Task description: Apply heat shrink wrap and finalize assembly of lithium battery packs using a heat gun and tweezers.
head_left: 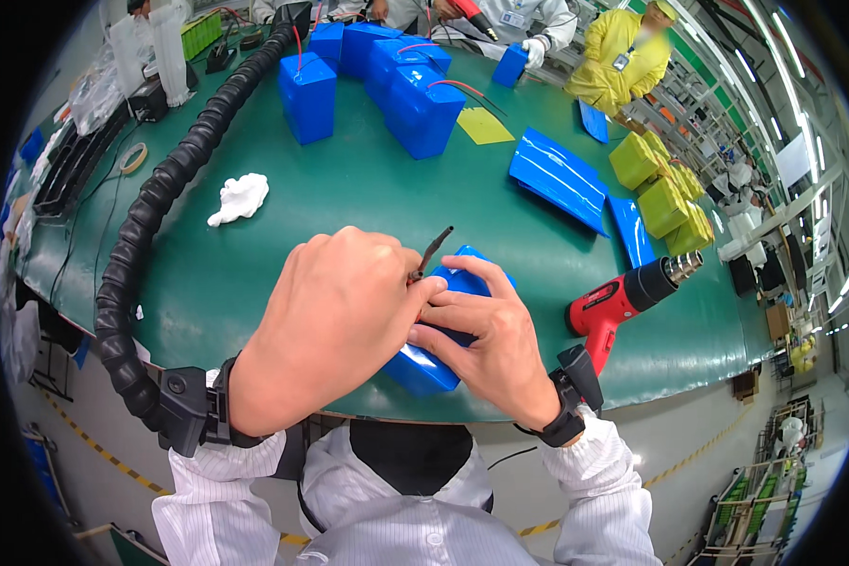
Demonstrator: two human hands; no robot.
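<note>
Head view: blue pack under fingers, partly hidden

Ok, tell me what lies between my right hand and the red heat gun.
Only bare green tabletop shows between your right hand and the red heat gun, in the head view.

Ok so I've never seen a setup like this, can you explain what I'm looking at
This is one picture from a fisheye camera on a person's head, looking down, so straight edges bend. There's no robot: the bare left hand and right hand are the wearer's own. The left seems to pinch a thin dark tube; the right rests on a glossy blue block. On the green table are a red and black heat gun to the right, blue sheets beyond, and a crumpled white item to the left. More blue blocks stand farther back.
</note>
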